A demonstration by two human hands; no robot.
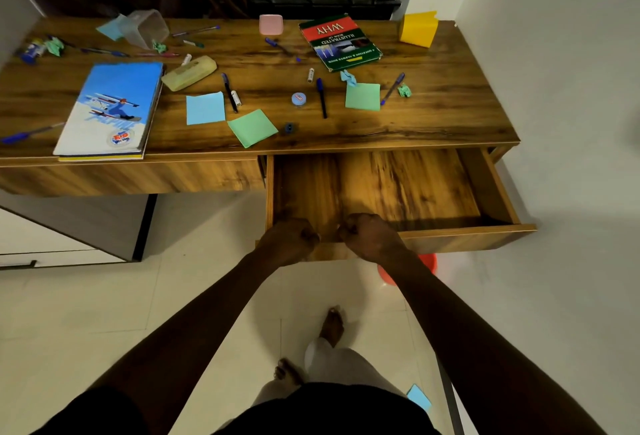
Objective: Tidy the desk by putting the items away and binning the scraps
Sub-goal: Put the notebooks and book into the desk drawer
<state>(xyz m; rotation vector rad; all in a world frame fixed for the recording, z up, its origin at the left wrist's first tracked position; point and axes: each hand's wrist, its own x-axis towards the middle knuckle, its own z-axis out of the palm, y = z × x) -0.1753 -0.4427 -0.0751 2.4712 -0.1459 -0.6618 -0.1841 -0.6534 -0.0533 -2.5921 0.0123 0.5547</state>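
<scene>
– Both hands are clenched over the front lip of the drawer [467, 237], knuckles up. My left hand [289, 240] and right hand [372, 237] sit side by side, nearly touching, toward the lip's left end.

– How far out is it?

– Well past the front edge of the desk [450, 122]. Its wooden bottom shows from side wall to side wall. The drawer's right corner comes near the white room wall.

– And the things to tidy?

– All up on the desktop. The skier notebook [110, 108] lies left, its near edge right at the desk's front edge. A green note [252, 128] has one corner almost at that edge, with a blue note [205, 107] just behind it. The WHY book [341, 43] lies toward the back, and a crumpled green scrap [404, 90] lies farther right beside a pen. A bare strip of wood runs along the front right.

– Below?

– A red tub [429, 261] on the tiles under the drawer front, partly hidden by my right forearm.
</scene>
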